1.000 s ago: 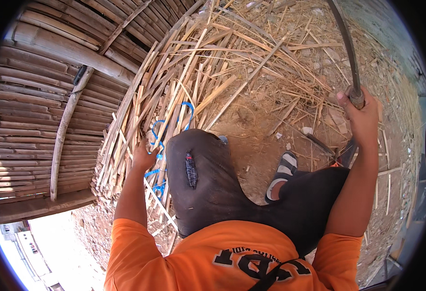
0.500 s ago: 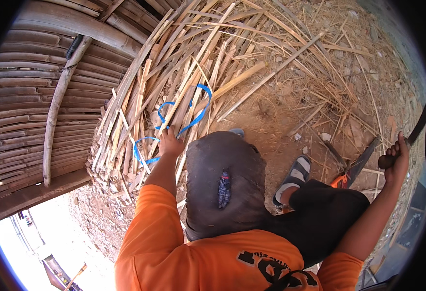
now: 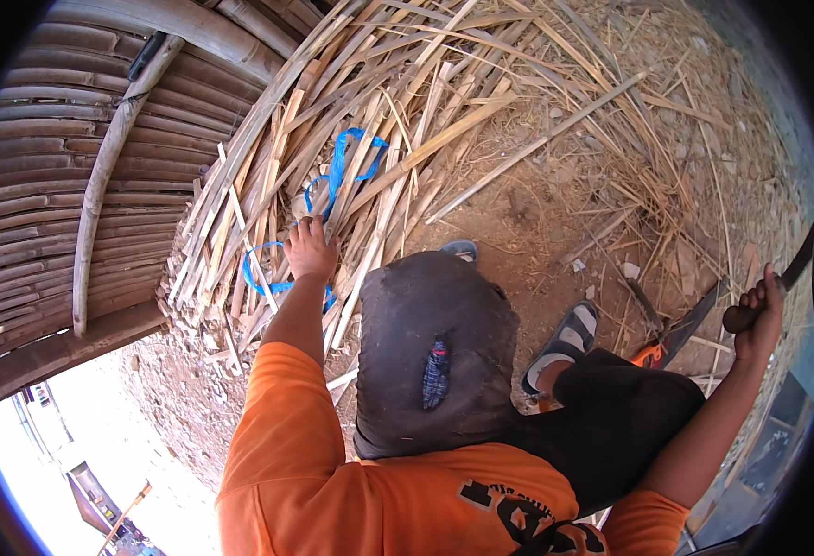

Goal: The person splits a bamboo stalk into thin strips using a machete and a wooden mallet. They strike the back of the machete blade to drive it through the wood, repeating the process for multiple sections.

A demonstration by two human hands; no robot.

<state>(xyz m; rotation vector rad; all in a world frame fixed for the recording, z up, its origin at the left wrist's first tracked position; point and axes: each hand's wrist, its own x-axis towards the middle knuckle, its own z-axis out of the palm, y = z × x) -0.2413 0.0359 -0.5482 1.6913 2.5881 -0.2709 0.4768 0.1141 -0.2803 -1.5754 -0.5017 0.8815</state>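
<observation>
My left hand (image 3: 311, 250) is at the near edge of a heap of split bamboo strips (image 3: 416, 139), its fingers closed on a blue plastic strap (image 3: 337, 176). Loops of the strap lie over the strips on the far side of the hand and curl out to its left. Out at the far right, my right hand (image 3: 759, 313) is wrapped round the dark rounded handle of a machete (image 3: 804, 248). Its blade points up and away, and the picture's dark rim hides part of it.
A bamboo-slat wall (image 3: 45, 204) stands at the left. On the ground near my sandalled foot (image 3: 565, 343) lies a handsaw (image 3: 690, 324) with an orange handle. Thin bamboo scraps (image 3: 648, 167) litter the ground at far right. My dark-trousered knee (image 3: 435, 324) is bent in the middle.
My left hand has moved slightly left and away, and the blue strap has shifted with it. My right hand still holds the machete, a little lower in view.
</observation>
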